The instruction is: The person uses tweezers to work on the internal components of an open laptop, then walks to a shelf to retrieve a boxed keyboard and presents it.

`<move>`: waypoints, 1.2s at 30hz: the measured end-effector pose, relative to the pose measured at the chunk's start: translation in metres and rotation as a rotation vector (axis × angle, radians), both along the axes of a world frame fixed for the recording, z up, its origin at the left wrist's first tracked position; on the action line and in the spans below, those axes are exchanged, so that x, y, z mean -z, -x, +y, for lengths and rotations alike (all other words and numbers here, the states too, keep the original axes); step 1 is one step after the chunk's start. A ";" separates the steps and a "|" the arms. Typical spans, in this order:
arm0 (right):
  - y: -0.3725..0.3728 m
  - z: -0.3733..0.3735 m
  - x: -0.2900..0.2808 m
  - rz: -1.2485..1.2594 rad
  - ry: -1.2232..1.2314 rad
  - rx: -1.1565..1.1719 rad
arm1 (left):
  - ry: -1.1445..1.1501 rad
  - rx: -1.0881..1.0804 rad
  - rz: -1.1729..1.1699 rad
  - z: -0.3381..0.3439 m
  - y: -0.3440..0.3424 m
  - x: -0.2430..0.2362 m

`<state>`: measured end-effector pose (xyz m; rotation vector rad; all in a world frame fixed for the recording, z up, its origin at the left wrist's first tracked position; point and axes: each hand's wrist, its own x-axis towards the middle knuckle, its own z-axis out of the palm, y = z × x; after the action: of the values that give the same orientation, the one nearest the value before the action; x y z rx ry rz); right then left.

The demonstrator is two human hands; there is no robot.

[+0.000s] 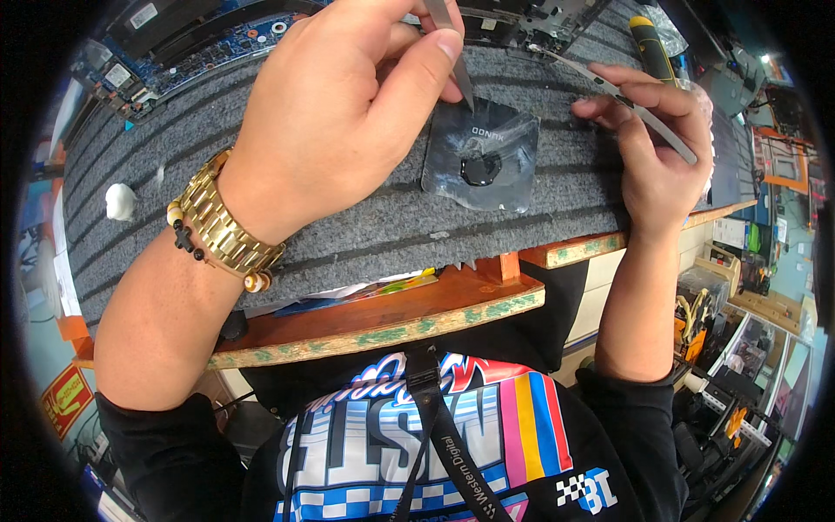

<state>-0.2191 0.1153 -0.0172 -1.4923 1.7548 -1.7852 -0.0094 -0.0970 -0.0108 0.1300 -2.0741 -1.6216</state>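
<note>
My left hand (348,113) is closed on a flat grey metal tool (468,87). Its pointed end comes down at the top edge of a dark, square plastic packet (439,170). On the packet lies a shiny black blob or piece (480,170); which of the two I cannot tell. My right hand (665,130) pinches slim grey tweezers (665,135), raised over the mat to the right of the packet. Their thin tip reaches up and left, close to a dark device part (557,22) at the far edge. Some left fingers are hidden behind the hand.
A blue circuit board (200,56) in a black frame lies at the far left. A white cotton-like ball (120,202) sits on the ribbed grey mat (348,252). Behind my right hand is a yellow-and-black handle (651,48). An open wooden drawer (391,326) juts out below the bench edge.
</note>
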 end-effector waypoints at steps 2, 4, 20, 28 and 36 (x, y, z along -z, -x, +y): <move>-0.002 -0.002 0.005 0.043 0.071 -0.038 | -0.027 0.017 0.014 -0.001 0.000 0.002; -0.004 -0.001 0.004 0.110 0.048 -0.033 | -0.026 0.019 0.017 -0.001 0.001 0.002; -0.006 -0.006 0.004 0.192 0.063 0.003 | -0.029 0.006 -0.002 0.000 -0.001 -0.001; -0.004 -0.004 0.003 0.193 0.030 0.002 | -0.013 -0.007 -0.019 0.001 0.000 -0.002; -0.004 -0.005 0.003 0.142 0.036 -0.004 | 0.071 0.000 0.072 -0.003 0.001 0.007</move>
<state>-0.2155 0.1104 -0.0198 -1.6736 1.7917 -1.7566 -0.0107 -0.1003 -0.0176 0.0468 -2.0736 -1.5273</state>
